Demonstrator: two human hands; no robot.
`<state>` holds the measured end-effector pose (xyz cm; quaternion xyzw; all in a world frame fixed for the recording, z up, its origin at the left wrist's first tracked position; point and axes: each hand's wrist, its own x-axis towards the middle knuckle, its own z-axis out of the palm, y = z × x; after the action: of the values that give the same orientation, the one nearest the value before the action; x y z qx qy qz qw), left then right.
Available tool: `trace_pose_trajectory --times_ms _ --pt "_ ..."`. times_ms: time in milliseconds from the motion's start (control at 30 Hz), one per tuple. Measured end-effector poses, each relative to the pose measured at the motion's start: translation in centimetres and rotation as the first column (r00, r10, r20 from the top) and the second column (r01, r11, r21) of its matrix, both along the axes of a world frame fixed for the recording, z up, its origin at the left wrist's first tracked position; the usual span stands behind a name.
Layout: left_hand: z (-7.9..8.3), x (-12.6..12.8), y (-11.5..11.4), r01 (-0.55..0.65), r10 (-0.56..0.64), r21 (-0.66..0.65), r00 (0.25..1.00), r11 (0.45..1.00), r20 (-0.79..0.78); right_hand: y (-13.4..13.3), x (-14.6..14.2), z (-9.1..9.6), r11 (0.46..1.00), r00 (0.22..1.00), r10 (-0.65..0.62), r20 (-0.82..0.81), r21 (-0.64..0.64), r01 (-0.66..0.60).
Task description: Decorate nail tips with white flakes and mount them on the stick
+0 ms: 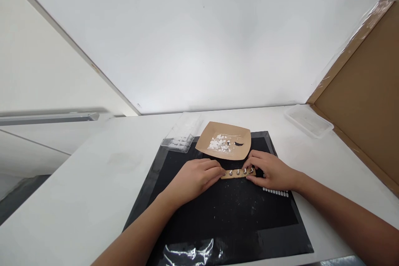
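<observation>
A narrow brown strip [238, 173] with several small silver studs along it lies on a black mat [224, 212]. My left hand [195, 177] rests on the mat with its fingers curled against the strip's left end. My right hand [272, 171] pinches the strip's right end, fingers closed round it. Just behind the strip sits a brown paper plate [225, 140] holding a heap of small white pieces and one dark piece.
A clear plastic tray with white inserts [181, 136] lies left of the plate. Another clear shallow tray [308, 121] sits at the back right of the white table. A row of small white pieces [276, 192] lies by my right wrist. A cardboard panel [364, 99] stands on the right.
</observation>
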<state>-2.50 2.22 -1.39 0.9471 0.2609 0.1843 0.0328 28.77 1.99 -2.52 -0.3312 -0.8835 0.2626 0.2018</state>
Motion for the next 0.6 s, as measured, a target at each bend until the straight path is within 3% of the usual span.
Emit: trace_pose_trajectory --times_ms 600 --pt "-0.35 0.41 0.09 0.039 -0.004 -0.214 0.987 0.976 0.163 -0.05 0.07 0.13 1.000 1.000 -0.001 0.010 0.002 0.001"
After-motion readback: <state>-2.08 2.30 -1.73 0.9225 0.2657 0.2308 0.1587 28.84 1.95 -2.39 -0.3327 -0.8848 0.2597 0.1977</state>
